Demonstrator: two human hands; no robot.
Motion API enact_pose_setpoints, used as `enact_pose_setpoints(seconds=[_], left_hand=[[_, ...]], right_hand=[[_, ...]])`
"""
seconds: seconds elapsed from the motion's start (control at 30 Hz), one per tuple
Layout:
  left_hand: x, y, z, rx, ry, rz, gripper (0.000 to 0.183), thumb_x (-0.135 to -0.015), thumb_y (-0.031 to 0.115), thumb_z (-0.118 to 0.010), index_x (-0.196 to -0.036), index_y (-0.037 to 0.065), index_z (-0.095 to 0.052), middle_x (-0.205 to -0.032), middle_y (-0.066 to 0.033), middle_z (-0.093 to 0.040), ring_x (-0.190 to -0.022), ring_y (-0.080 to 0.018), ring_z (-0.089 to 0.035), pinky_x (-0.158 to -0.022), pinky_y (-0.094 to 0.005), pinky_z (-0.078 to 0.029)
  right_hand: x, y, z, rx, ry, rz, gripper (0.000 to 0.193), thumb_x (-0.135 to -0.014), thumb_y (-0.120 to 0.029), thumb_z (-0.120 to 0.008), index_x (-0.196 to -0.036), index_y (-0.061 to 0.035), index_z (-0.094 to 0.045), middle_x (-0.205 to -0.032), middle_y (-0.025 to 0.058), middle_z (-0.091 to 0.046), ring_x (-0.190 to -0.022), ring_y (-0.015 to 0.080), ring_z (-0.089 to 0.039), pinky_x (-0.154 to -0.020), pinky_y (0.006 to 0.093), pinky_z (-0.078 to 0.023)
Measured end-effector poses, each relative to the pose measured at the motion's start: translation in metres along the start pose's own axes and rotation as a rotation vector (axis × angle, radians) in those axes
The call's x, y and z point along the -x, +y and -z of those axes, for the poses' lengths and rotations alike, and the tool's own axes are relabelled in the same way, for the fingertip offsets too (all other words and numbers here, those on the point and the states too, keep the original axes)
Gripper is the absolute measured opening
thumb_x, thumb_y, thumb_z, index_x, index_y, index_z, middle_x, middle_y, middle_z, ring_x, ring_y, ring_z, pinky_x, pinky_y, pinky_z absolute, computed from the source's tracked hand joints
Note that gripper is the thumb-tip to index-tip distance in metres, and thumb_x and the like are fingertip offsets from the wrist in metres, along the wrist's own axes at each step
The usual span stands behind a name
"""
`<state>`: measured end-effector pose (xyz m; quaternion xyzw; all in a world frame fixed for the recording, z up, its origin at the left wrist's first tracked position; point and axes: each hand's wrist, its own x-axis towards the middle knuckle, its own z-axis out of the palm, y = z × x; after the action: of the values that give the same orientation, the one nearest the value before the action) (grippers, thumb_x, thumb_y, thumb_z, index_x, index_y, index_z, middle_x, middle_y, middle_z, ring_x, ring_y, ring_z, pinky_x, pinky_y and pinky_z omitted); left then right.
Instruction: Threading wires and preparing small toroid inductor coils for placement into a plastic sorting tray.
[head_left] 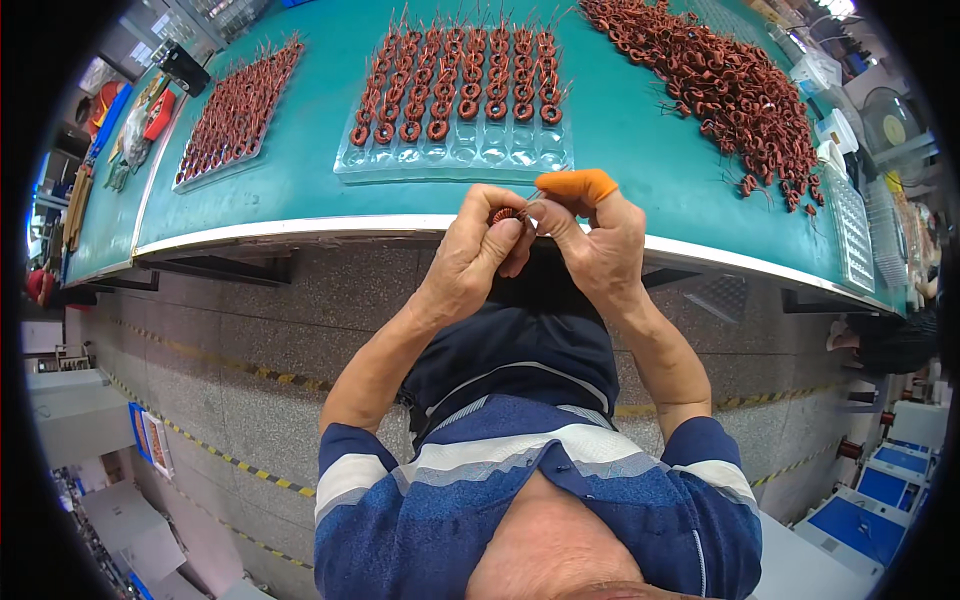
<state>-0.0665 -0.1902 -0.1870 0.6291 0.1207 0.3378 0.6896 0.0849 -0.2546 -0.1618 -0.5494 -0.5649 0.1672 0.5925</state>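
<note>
Just over the table's front edge, my left hand (474, 248) pinches a copper-wound ring coil (505, 215) between thumb and fingers. Close against it, my right hand (598, 232) has thumb and forefinger pressed together at the coil's wire end; an orange finger cot (578, 184) covers one finger. What exactly the right fingertips grip is too small to make out, though a thin wire shows there. Beyond my hands lies a clear plastic tray (360, 166) with rows of similar coils standing in its pockets, their wire ends upward. Its nearest pockets at the front right hold no coils.
A big heap of loose coils (720, 90) covers the table's right side. Another filled tray (235, 115) stands at left, near a black device (182, 68) and a red object (159, 115). Stacked clear trays (855, 235) sit at the right edge. The green tabletop (310, 190) has a white front edge.
</note>
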Motion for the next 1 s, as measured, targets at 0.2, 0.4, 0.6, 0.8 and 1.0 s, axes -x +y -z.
enact_pose_setpoints(seconds=[0.2, 0.4, 0.6, 0.8, 1.0], left_hand=[[-0.002, -0.005, -0.004, 0.106, 0.065, 0.032, 0.022, -0.101, 0.020, -0.041, -0.115, 0.004, -0.039, -0.078, -0.0046, -0.047, -0.065, -0.0109, -0.046, -0.057, -0.0236, -0.040], [-0.005, 0.000, -0.003, 0.196, 0.080, 0.054, 0.027, -0.102, 0.019, -0.042, -0.122, 0.003, -0.037, -0.075, -0.0035, -0.046, -0.064, -0.0115, -0.048, -0.058, -0.0233, -0.040], [-0.005, -0.009, -0.002, 0.203, 0.096, 0.085, 0.023, -0.100, 0.019, -0.046, -0.113, 0.000, -0.047, -0.070, -0.0018, -0.047, -0.059, -0.0094, -0.047, -0.054, -0.0222, -0.040], [-0.002, -0.011, -0.011, 0.221, 0.216, -0.005, 0.019, -0.100, 0.018, -0.046, -0.107, 0.000, -0.050, -0.067, -0.0010, -0.048, -0.057, -0.0085, -0.047, -0.051, -0.0222, -0.040], [-0.006, -0.020, -0.012, 0.274, 0.289, -0.018, 0.019, -0.101, 0.018, -0.045, -0.107, 0.000, -0.049, -0.066, -0.0019, -0.046, -0.057, -0.0098, -0.046, -0.052, -0.0228, -0.040]], right_hand=[[0.001, 0.005, 0.000, -0.291, 0.030, -0.134, 0.035, -0.086, -0.004, -0.067, -0.119, 0.0001, -0.054, -0.088, 0.0063, -0.063, -0.074, 0.0102, -0.060, -0.068, 0.0217, -0.048], [0.011, 0.002, 0.009, -0.336, 0.131, -0.207, 0.030, -0.089, -0.011, -0.067, -0.114, 0.0009, -0.057, -0.084, 0.0059, -0.063, -0.070, 0.0097, -0.058, -0.065, 0.0210, -0.046], [0.008, -0.003, 0.000, -0.151, 0.000, -0.188, 0.022, -0.087, -0.012, -0.068, -0.102, 0.0028, -0.063, -0.076, 0.0052, -0.068, -0.066, 0.0095, -0.063, -0.058, 0.0219, -0.049], [0.005, -0.009, -0.010, -0.378, 0.001, -0.230, 0.019, -0.089, -0.012, -0.065, -0.095, 0.0054, -0.062, -0.071, 0.0082, -0.065, -0.060, 0.0136, -0.063, -0.054, 0.0240, -0.052], [0.006, 0.014, -0.015, -0.556, 0.104, -0.391, 0.018, -0.091, -0.014, -0.064, -0.095, 0.0032, -0.062, -0.072, 0.0056, -0.063, -0.058, 0.0115, -0.060, -0.052, 0.0225, -0.048]])
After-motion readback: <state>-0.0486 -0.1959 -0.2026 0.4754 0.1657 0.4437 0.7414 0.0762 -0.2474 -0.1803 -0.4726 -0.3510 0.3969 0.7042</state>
